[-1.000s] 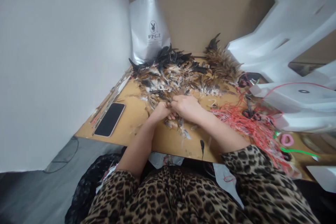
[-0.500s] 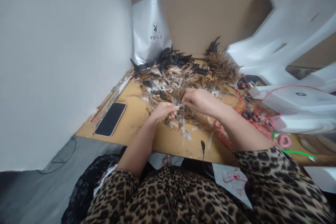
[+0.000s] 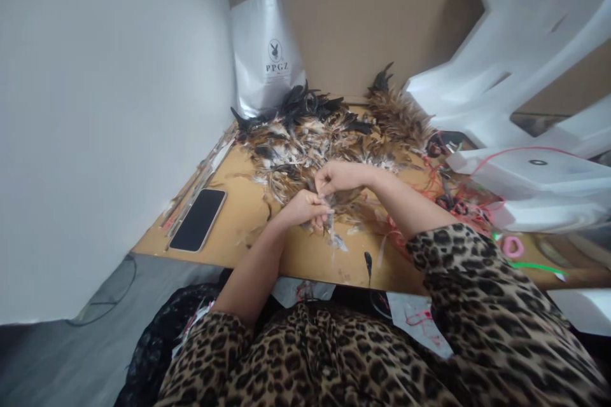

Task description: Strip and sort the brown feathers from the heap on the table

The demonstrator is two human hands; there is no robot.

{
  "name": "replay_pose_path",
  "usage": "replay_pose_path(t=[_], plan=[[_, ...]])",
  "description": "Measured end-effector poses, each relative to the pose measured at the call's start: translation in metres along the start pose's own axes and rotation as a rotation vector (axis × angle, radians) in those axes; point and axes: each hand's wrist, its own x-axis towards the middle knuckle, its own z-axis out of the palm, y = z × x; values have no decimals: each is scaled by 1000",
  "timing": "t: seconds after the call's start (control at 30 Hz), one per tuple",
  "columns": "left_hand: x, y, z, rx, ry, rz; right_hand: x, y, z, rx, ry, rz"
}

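Note:
A heap of brown, black and white feathers (image 3: pixel 315 133) covers the far part of the wooden table (image 3: pixel 238 216). My left hand (image 3: pixel 305 208) is closed in a pinch on a small bunch of feathers (image 3: pixel 330 224) near the table's middle. Just above it, my right hand (image 3: pixel 337 178) is closed too, fingers pinched on feathers at the top of that same bunch. The two hands are nearly touching. Both forearms reach in from leopard-print sleeves.
A black phone (image 3: pixel 198 219) lies face up at the left. A silver bag (image 3: pixel 265 54) stands at the back against cardboard. Red cords (image 3: pixel 453 203) tangle at the right, beside white foam pieces (image 3: pixel 515 95), a pink ring (image 3: pixel 512 246) and a green cord (image 3: pixel 534 267).
My right hand has lifted off the table and come back left over the left hand, elbow raised. The left hand stays pinched on its bunch, barely moved.

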Motion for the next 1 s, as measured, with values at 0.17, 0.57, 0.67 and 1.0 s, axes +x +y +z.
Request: replay_pose_path(t=[0.17,0.57,0.67,1.0], plan=[[1,8,0,-155,244,109,-6,33,11,437,218,44],[15,-7,-8,-338,513,111,-16,20,70,186,821,98],[15,-7,-8,-269,542,79,-21,2,73,-223,744,72],[4,-6,2,204,307,114,-18,-27,26,-558,274,32]])
